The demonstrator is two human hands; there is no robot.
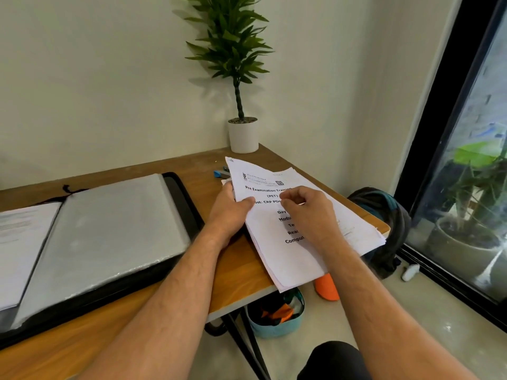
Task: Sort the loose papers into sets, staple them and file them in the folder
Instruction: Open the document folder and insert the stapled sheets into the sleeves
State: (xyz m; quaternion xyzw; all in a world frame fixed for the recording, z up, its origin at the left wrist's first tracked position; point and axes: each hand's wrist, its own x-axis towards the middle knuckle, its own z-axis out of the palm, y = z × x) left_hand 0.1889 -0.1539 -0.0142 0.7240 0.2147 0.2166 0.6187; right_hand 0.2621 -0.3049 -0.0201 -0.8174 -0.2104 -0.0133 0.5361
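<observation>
A stack of loose white papers [277, 259] lies at the right end of the wooden table [170, 311], overhanging its front edge; the top sheet carries printed black text. My left hand [231, 209] grips the stack's left edge, thumb on top. My right hand [308, 209] rests on the top sheet with fingers curled, pinching at the paper. A black folder [109, 237] lies open on the left, showing clear plastic sleeves, with a printed page in the left sleeve. A blue stapler [221, 173] sits behind the papers, partly hidden by them.
A potted plant in a white pot [243, 135] stands at the table's back right corner. Under and beside the table are a teal basket [275, 314], an orange object [326, 287] and a dark backpack [384, 229]. A glass door is at right.
</observation>
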